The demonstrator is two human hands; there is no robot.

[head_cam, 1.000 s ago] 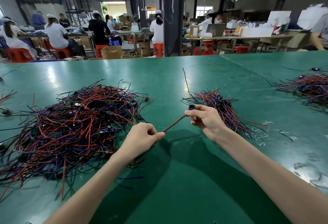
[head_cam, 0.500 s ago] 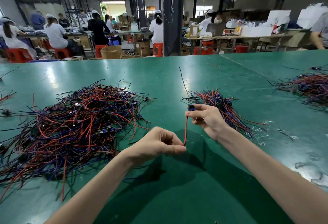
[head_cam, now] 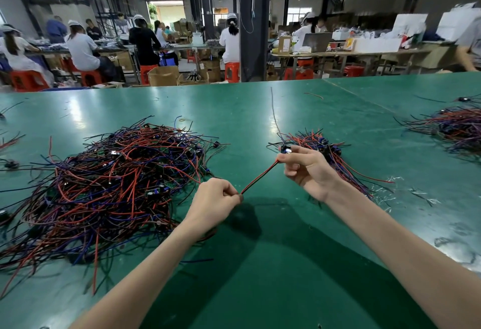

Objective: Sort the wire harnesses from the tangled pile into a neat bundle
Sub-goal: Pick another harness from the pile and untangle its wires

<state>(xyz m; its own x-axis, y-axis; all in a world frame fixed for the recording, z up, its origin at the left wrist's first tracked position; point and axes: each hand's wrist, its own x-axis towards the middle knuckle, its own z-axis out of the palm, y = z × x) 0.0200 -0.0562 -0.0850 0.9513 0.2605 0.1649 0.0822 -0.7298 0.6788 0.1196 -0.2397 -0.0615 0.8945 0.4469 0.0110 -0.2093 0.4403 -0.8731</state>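
Both ends of a single wire harness (head_cam: 260, 176) are held. The left hand (head_cam: 216, 198) pinches the loose wire tips between thumb and curled fingers, and the right hand (head_cam: 307, 170) pinches the end that carries the small connector (head_cam: 286, 149). Between them the red and dark wires run straight and tight, sloping up to the right, lifted off the bench (head_cam: 260, 276). Pulling them taut like this looks meant to take out the kinks, so the piece will lie flat with the others. Just behind the right hand lies the sorted bundle (head_cam: 312, 138), its blue connectors clustered together. The connector end is thus held on the side where it will likely be laid. To the left of the left hand sprawls the tangled pile (head_cam: 109, 185), much larger than the bundle, which suggests most of the sorting is not yet done. One stray wire (head_cam: 273, 110) lies on the bench beyond the bundle. Another heap of harnesses (head_cam: 458, 125) sits near the far right edge, and people work at other benches in the background
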